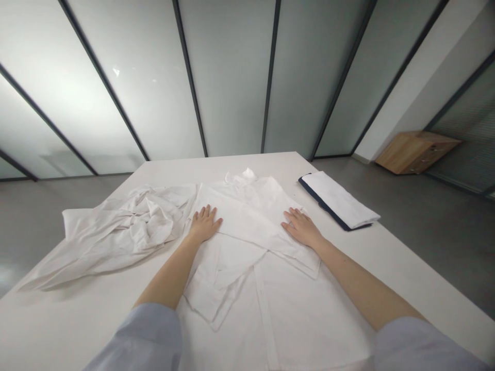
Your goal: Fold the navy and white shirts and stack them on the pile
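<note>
A white shirt [305,304] lies spread on the table in front of me, its collar at the far end and its button strip running toward me. Both sleeves are folded inward across the front, one crossing over the other. My left hand [204,224] rests flat on the shirt's left edge, fingers spread. On the right edge, my right hand [301,226] also lies flat with its fingers apart, touching the folded sleeve. Neither hand grips the cloth. The shirt's near end runs to the bottom of the view.
A crumpled white garment [127,226] lies left of the shirt, partly over the table's left edge. At the right edge sits a folded white and dark blue stack [338,198]. Beyond the white table [170,167] stand frosted glass panels [232,77]; a wooden cabinet [410,149] is far right.
</note>
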`<action>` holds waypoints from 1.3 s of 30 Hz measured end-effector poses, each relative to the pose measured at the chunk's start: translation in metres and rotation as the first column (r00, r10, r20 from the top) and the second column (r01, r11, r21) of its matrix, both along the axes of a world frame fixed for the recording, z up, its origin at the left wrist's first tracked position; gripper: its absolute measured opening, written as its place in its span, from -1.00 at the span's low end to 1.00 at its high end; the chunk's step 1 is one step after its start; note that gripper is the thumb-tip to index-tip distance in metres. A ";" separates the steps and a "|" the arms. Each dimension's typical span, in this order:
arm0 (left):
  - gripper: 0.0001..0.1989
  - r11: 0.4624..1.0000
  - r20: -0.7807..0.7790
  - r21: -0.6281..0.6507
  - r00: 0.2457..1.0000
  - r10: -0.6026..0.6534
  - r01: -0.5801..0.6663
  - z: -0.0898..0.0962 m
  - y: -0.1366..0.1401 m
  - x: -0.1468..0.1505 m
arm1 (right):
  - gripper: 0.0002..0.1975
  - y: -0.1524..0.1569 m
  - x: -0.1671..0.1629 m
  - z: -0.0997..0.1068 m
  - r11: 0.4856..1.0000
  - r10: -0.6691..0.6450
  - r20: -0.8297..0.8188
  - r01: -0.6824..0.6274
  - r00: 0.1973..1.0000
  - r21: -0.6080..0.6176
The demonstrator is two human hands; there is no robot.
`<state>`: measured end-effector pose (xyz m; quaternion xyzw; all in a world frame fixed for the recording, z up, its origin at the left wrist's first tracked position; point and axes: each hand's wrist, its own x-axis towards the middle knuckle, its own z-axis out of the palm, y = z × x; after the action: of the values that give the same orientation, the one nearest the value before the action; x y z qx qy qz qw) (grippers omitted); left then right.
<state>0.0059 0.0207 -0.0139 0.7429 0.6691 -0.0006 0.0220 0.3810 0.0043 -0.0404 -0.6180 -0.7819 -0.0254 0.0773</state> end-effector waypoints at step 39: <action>-0.54 0.998 0.019 0.065 1.000 -0.025 0.024 0.045 0.032 0.023 | -0.64 0.063 -0.079 0.062 0.987 0.022 -0.026 -0.026 0.999 -0.161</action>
<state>0.0291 0.0527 0.0310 0.7512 0.6594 0.0284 0.0045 0.3018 0.0672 0.0221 -0.6129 -0.7879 0.0465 0.0367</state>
